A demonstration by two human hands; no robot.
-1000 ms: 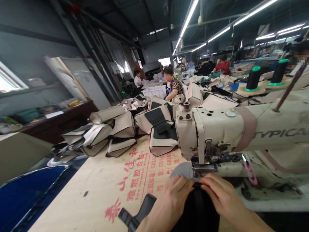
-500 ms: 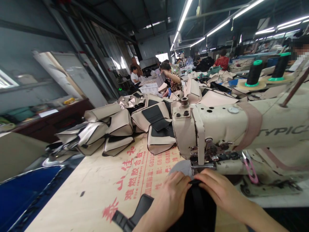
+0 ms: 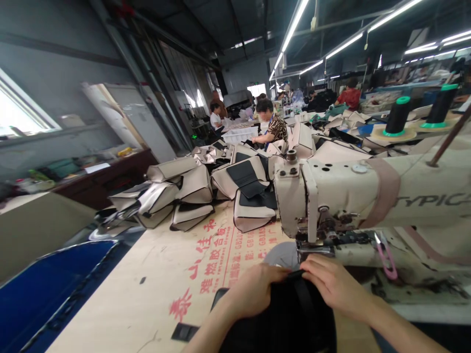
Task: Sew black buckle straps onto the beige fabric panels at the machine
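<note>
Both hands pinch the upper edge of a black bag piece (image 3: 283, 318) just in front of the sewing machine (image 3: 353, 196). My left hand (image 3: 257, 287) grips that edge from the left, thumb and fingers closed. On the other side my right hand (image 3: 329, 279) is closed on the same edge, close to the presser foot area (image 3: 312, 250). The exact spot under the needle is hidden by my fingers. A black strap end (image 3: 184, 332) sticks out to the left of my left forearm, on the plywood table (image 3: 147, 299).
Beige bag pieces with black edging (image 3: 193, 184) are heaped behind the table. Pink thread snips (image 3: 386, 257) rest against the machine. Black thread spools (image 3: 397, 117) stand at the back right. A blue-lined bin (image 3: 47, 289) is at left. A co-worker (image 3: 274, 127) sits beyond the heap.
The view has swung slightly left. My left hand has shifted its grip on the black piece, which now spreads wider to the left and covers more of the strap.
</note>
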